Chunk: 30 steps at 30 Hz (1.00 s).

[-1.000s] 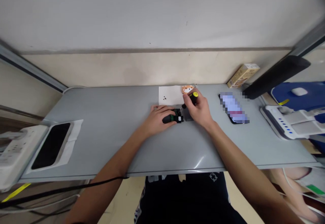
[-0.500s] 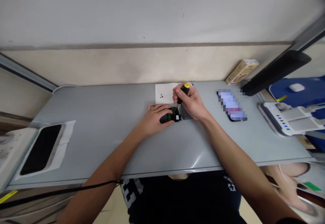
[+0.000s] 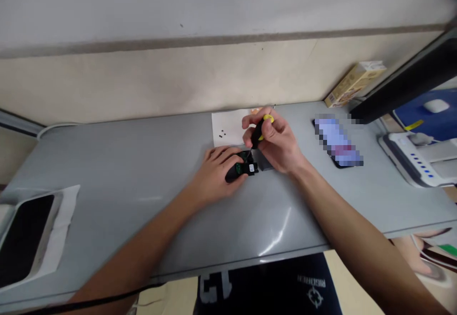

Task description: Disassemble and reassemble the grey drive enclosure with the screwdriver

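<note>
A grey table stretches from left to right, with glare at its near edge, where a dark garment with white print shows below. Near left, a phone with a dark screen lies on a white sheet. Further in, about the middle, a black device lies on the table, opened, with green circuit board showing and a small white label on its right part; what shows of its long axis runs left to right, its exposed end pointing right. The left hand is half curled over its left part, thumb on the near side and fingers on the far side, holding it. A dark grey block sits just right of it. The right hand is partly closed around a screwdriver, black-handled with yellow, some fingers loosely bent. The tool stands tilted, yellow end up and to the far right, thin shaft down toward the near left into the device; the tip's contact cannot be told. Beyond, small dark pieces lie on white paper, before the pale wall
</note>
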### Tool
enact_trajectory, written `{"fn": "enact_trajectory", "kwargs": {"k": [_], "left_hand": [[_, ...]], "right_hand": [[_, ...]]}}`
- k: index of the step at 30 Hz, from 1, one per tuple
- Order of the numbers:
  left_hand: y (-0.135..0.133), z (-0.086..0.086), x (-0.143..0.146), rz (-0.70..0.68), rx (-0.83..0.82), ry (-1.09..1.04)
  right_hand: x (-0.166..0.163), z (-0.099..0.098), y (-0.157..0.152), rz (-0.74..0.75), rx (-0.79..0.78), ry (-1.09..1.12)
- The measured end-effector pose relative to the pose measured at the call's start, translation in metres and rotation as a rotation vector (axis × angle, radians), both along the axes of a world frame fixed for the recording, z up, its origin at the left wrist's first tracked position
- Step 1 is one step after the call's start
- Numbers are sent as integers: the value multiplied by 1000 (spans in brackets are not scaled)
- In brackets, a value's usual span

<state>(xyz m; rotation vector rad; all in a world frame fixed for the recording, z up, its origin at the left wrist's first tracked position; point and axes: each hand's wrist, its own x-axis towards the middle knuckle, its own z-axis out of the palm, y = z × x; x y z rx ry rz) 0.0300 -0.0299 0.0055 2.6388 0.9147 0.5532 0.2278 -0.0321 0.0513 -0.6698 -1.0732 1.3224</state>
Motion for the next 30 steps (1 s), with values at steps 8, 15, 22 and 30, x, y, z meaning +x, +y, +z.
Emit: {"fn": "enact_trajectory", "kwargs": {"k": [8,15,22,30], "left_hand": [[-1,-2,-1,-1,16,22],[0,-3,-1,15,25,-4],[-1,-1,-1,24,36,9],[0,-3,-2,18,59,-11]], "right_hand": [[-3,3,-1,-196,-32,-71],[-2,7,-10,-156,-5,-117],[-4,-3,-2,-287,28,-103],[5,0,-3,-228,54,-136]]}}
